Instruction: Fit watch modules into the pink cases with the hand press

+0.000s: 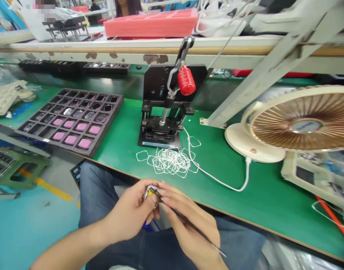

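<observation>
My left hand (130,215) is closed round a small square part (149,192) with a yellow face, held over my lap just below the table's front edge. My right hand (186,221) pinches thin dark tweezers (189,224), their tip touching the part. A heap of thin white square rings (170,161) lies on the green mat (231,176) just beyond my hands. Behind the heap stands a black hand press (166,112) with a red-knobbed lever (186,80).
A black compartment tray (72,120) with pink and clear parts sits at the left. A cream desk fan (298,123) lies tilted at the right, its white cable (217,178) crossing the mat. Red foam trays (152,22) rest on the back shelf. People sit beyond.
</observation>
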Action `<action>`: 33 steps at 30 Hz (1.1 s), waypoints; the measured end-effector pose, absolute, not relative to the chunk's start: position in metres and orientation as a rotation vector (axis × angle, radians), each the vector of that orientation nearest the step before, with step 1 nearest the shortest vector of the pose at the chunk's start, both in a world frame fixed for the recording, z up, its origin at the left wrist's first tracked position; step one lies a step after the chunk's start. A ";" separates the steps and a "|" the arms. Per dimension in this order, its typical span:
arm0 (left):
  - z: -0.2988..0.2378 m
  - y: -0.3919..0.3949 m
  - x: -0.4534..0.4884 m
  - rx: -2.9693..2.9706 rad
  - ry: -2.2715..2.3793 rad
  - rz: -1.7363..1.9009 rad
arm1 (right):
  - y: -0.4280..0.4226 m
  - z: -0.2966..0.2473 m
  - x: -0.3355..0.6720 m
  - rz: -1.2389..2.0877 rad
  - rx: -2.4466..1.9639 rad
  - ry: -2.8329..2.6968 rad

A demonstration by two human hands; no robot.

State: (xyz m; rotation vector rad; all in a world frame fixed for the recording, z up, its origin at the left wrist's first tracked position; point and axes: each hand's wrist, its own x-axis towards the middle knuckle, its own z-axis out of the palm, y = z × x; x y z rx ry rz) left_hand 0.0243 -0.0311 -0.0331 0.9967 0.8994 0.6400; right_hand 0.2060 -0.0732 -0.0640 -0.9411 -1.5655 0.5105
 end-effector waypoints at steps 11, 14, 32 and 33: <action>-0.042 -0.033 0.024 1.044 0.956 0.614 | -0.072 -0.069 0.209 0.465 -0.922 -1.667; -0.041 -0.030 0.026 1.007 0.923 0.626 | -0.074 -0.075 0.209 0.465 -0.914 -1.681; -0.023 0.023 0.049 0.393 0.680 0.844 | -0.026 -0.070 0.221 0.194 -1.172 -1.089; -0.025 0.025 0.049 0.395 0.691 0.850 | -0.019 -0.067 0.229 0.220 -1.230 -1.133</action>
